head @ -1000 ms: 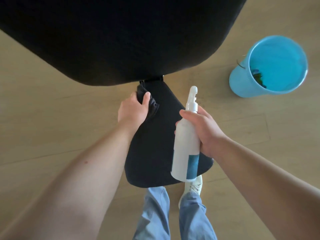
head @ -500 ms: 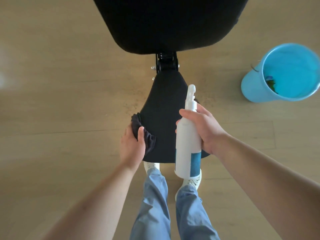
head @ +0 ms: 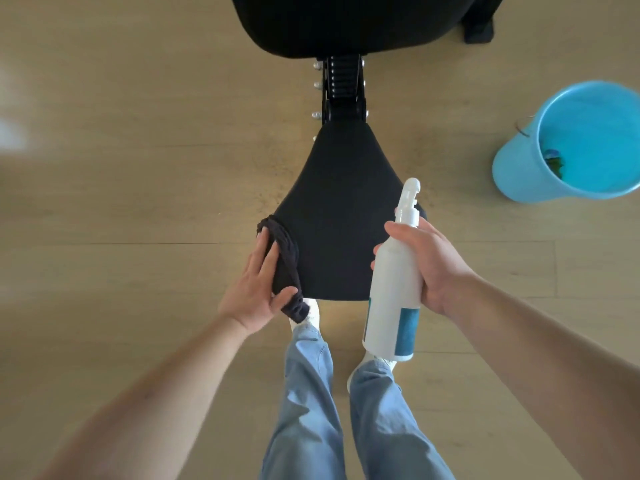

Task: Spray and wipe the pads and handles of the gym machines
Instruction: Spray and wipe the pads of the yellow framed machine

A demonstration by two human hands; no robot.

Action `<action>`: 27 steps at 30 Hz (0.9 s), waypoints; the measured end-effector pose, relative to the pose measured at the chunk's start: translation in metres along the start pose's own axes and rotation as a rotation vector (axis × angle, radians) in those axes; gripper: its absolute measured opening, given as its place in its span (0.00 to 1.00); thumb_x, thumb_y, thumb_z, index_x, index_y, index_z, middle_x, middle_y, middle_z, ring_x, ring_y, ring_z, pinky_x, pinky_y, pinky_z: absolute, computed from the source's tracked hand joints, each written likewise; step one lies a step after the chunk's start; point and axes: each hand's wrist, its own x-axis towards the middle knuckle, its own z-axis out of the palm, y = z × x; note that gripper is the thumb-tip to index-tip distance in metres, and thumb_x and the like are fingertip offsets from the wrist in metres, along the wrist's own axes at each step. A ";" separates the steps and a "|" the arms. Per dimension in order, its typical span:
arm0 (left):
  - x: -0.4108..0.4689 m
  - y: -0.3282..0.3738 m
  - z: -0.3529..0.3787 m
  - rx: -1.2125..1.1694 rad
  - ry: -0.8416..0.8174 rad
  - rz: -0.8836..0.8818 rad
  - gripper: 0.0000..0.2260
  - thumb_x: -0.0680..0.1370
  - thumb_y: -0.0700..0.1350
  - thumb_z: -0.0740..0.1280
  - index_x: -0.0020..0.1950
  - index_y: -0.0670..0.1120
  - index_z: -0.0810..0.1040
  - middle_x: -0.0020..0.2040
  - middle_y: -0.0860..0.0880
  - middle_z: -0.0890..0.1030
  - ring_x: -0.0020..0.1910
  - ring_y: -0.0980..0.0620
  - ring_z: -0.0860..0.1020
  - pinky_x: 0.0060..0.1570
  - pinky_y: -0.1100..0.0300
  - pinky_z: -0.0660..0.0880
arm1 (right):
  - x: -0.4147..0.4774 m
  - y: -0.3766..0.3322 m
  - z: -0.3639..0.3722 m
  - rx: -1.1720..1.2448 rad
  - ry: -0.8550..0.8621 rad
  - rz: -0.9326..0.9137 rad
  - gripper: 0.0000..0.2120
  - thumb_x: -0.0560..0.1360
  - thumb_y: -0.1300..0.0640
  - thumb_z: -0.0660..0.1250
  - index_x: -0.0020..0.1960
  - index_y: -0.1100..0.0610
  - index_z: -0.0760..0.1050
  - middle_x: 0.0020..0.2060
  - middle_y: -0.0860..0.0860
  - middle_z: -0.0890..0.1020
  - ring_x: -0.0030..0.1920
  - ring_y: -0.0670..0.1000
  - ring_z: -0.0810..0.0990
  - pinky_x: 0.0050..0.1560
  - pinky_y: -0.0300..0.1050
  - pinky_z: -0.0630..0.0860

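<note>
- The left hand (head: 258,289) pinches a dark cloth (head: 286,263): the thumb is folded over the cloth's lower end, and the fingers (head: 264,237) lie fairly straight along it.
- That hand presses the bunched cloth against the left edge of the black seat pad (head: 341,209), near the pad's wide front corner. One end of the cloth hangs just past the pad's front edge.
- The right hand (head: 427,261) is wrapped round the upper body of a white spray bottle (head: 391,289), fingers curled across its front and thumb behind.
- The bottle is held nearly upright over the right front corner of the seat pad. Its nozzle (head: 410,188) points away from the person and its teal label (head: 408,329) is low on the side.
- The bottle is opaque, so how full it is cannot be told.
- The seat pad narrows toward a black bracket (head: 343,88) with silver bolts, which joins it to a larger black back pad (head: 346,22) at the top of the view.
- A light blue bucket (head: 514,173) stands on the wooden floor (head: 138,150) to the right, well apart from the pad. Something small in dark green and blue (head: 554,161) lies inside it, too small to identify.
- Below the pad are the person's blue jeans (head: 304,393) and white shoes (head: 311,313).
</note>
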 end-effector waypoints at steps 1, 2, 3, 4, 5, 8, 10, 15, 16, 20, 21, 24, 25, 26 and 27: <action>0.005 -0.006 -0.011 0.071 -0.058 0.065 0.46 0.77 0.75 0.47 0.83 0.42 0.46 0.83 0.47 0.38 0.83 0.47 0.42 0.79 0.47 0.55 | 0.001 0.001 -0.001 0.004 0.003 -0.003 0.13 0.72 0.48 0.76 0.55 0.42 0.80 0.47 0.60 0.84 0.46 0.63 0.84 0.55 0.68 0.82; 0.011 -0.008 -0.017 0.143 -0.094 0.123 0.47 0.77 0.76 0.45 0.83 0.42 0.45 0.83 0.46 0.37 0.83 0.45 0.40 0.79 0.46 0.56 | 0.002 0.003 -0.003 0.007 0.007 -0.005 0.12 0.72 0.48 0.76 0.55 0.43 0.80 0.47 0.60 0.84 0.46 0.63 0.84 0.55 0.68 0.82; 0.015 -0.005 -0.022 0.211 -0.113 0.171 0.47 0.77 0.76 0.45 0.83 0.42 0.44 0.83 0.44 0.38 0.82 0.43 0.38 0.79 0.44 0.56 | 0.003 0.004 -0.003 0.010 0.017 -0.007 0.12 0.71 0.47 0.76 0.54 0.43 0.80 0.47 0.60 0.84 0.46 0.63 0.84 0.54 0.67 0.82; 0.018 0.000 -0.023 0.271 -0.113 0.216 0.46 0.77 0.75 0.45 0.83 0.43 0.44 0.83 0.42 0.39 0.82 0.41 0.38 0.79 0.42 0.55 | 0.004 0.005 -0.003 0.014 0.026 -0.008 0.13 0.70 0.47 0.76 0.53 0.42 0.81 0.47 0.60 0.84 0.46 0.63 0.84 0.55 0.68 0.82; 0.020 0.003 -0.023 0.335 -0.108 0.271 0.45 0.78 0.75 0.45 0.83 0.43 0.44 0.83 0.41 0.41 0.82 0.39 0.38 0.78 0.39 0.54 | 0.004 0.006 -0.003 0.018 0.033 -0.004 0.13 0.69 0.47 0.77 0.53 0.42 0.81 0.47 0.60 0.84 0.46 0.63 0.84 0.55 0.69 0.82; 0.027 -0.005 -0.029 0.562 -0.135 0.469 0.45 0.77 0.73 0.55 0.83 0.46 0.46 0.83 0.42 0.48 0.82 0.35 0.44 0.77 0.34 0.55 | 0.004 0.009 -0.006 0.027 0.033 0.012 0.11 0.69 0.47 0.77 0.50 0.42 0.82 0.47 0.60 0.84 0.46 0.62 0.83 0.57 0.70 0.81; 0.035 -0.009 -0.040 0.642 -0.145 0.573 0.45 0.75 0.70 0.63 0.83 0.46 0.52 0.83 0.43 0.51 0.82 0.34 0.49 0.77 0.34 0.56 | 0.003 0.010 -0.008 0.024 0.021 0.013 0.06 0.72 0.48 0.76 0.49 0.41 0.82 0.48 0.60 0.83 0.46 0.62 0.83 0.56 0.70 0.81; 0.054 0.012 -0.044 0.787 -0.135 0.678 0.45 0.70 0.55 0.77 0.81 0.52 0.56 0.82 0.42 0.55 0.80 0.35 0.55 0.77 0.33 0.55 | 0.006 0.007 -0.015 -0.052 0.011 0.006 0.04 0.77 0.51 0.74 0.50 0.44 0.80 0.49 0.64 0.82 0.45 0.59 0.83 0.55 0.72 0.82; 0.055 0.016 -0.041 0.792 -0.132 0.682 0.46 0.70 0.54 0.78 0.81 0.52 0.56 0.82 0.43 0.55 0.80 0.35 0.55 0.77 0.33 0.55 | 0.008 0.006 -0.015 -0.071 0.006 0.006 0.05 0.77 0.50 0.74 0.51 0.45 0.80 0.51 0.65 0.83 0.45 0.59 0.83 0.55 0.72 0.82; 0.050 0.032 -0.028 0.818 -0.142 0.651 0.45 0.71 0.61 0.75 0.81 0.53 0.55 0.82 0.43 0.54 0.81 0.37 0.54 0.77 0.34 0.52 | 0.014 0.003 -0.015 -0.081 -0.022 0.004 0.07 0.76 0.49 0.74 0.53 0.44 0.79 0.54 0.65 0.83 0.46 0.60 0.84 0.54 0.71 0.82; 0.048 0.039 -0.025 0.807 -0.137 0.636 0.43 0.72 0.64 0.71 0.81 0.53 0.55 0.82 0.43 0.54 0.81 0.37 0.54 0.78 0.34 0.50 | 0.015 0.002 -0.016 -0.073 -0.029 0.003 0.07 0.76 0.48 0.74 0.53 0.43 0.79 0.54 0.65 0.83 0.46 0.60 0.84 0.54 0.71 0.82; 0.044 0.069 -0.007 0.752 -0.141 0.534 0.39 0.76 0.68 0.57 0.82 0.54 0.51 0.83 0.44 0.54 0.82 0.37 0.52 0.78 0.34 0.47 | 0.017 -0.003 -0.020 -0.020 -0.032 -0.003 0.06 0.76 0.50 0.74 0.51 0.44 0.80 0.49 0.63 0.82 0.46 0.61 0.83 0.56 0.70 0.82; 0.045 0.081 0.000 0.730 -0.135 0.504 0.39 0.76 0.69 0.57 0.82 0.54 0.51 0.83 0.44 0.53 0.82 0.37 0.51 0.78 0.33 0.47 | 0.017 -0.007 -0.022 0.011 -0.034 -0.010 0.05 0.77 0.51 0.73 0.51 0.46 0.79 0.46 0.62 0.81 0.45 0.61 0.82 0.54 0.67 0.82; 0.046 0.094 0.008 0.707 -0.129 0.488 0.40 0.76 0.69 0.61 0.83 0.54 0.51 0.83 0.44 0.52 0.82 0.37 0.50 0.77 0.33 0.47 | 0.016 -0.012 -0.027 0.035 -0.038 -0.020 0.04 0.78 0.53 0.72 0.51 0.48 0.78 0.44 0.62 0.81 0.43 0.61 0.81 0.51 0.64 0.82; 0.048 0.106 0.016 0.688 -0.127 0.485 0.42 0.75 0.68 0.65 0.83 0.54 0.51 0.83 0.44 0.51 0.82 0.37 0.50 0.77 0.33 0.46 | 0.016 -0.016 -0.032 0.048 -0.040 -0.027 0.03 0.80 0.54 0.71 0.52 0.49 0.77 0.43 0.61 0.81 0.42 0.61 0.80 0.48 0.61 0.81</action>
